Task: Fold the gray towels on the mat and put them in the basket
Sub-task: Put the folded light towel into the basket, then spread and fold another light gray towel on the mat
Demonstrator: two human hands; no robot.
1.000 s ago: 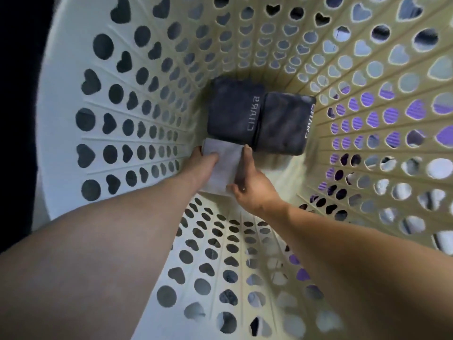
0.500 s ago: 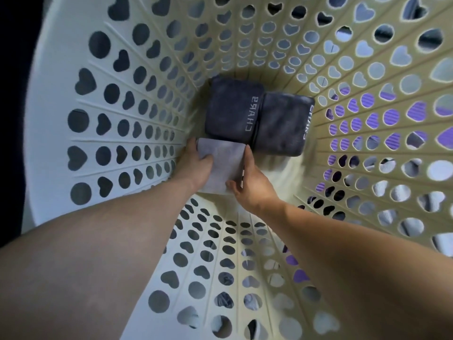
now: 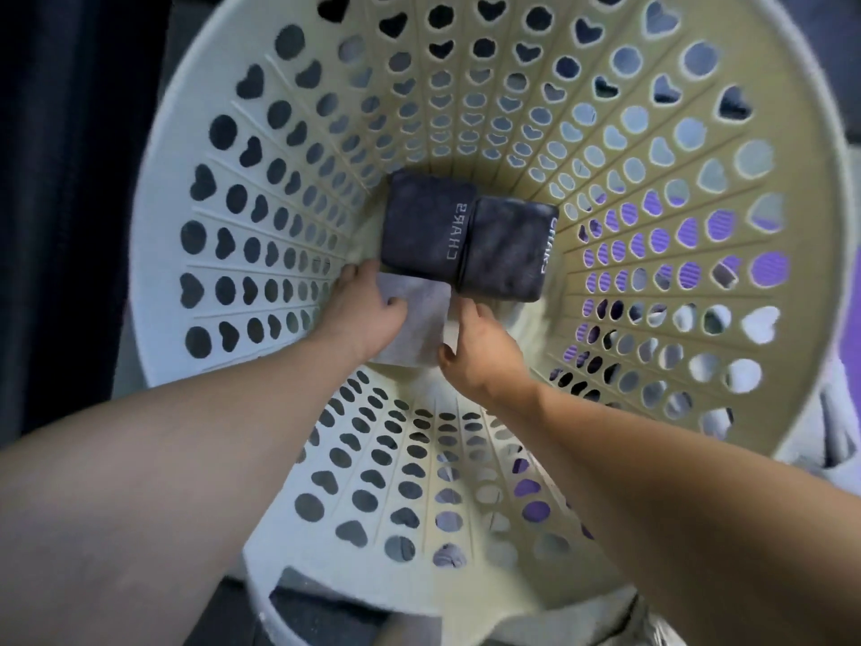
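I look straight down into a white perforated laundry basket [image 3: 261, 254]. Two dark gray folded towels [image 3: 421, 230] [image 3: 505, 251] lie side by side on its bottom, each with white lettering. A lighter gray folded towel [image 3: 421, 319] sits just in front of them, against the left one. My left hand [image 3: 368, 314] holds its left edge, thumb on top. My right hand [image 3: 475, 347] holds its right edge, with the thumb at the near corner. Both forearms reach down into the basket.
The basket wall has round and heart-shaped holes all around. A purple mat [image 3: 768, 268] shows through the holes on the right. Pale gray cloth [image 3: 838, 426] lies outside the rim at the right. Dark floor lies to the left.
The view has pulled back, so the basket rim now shows. The light gray towel has settled lower on the bottom, and both hands stay at its edges.
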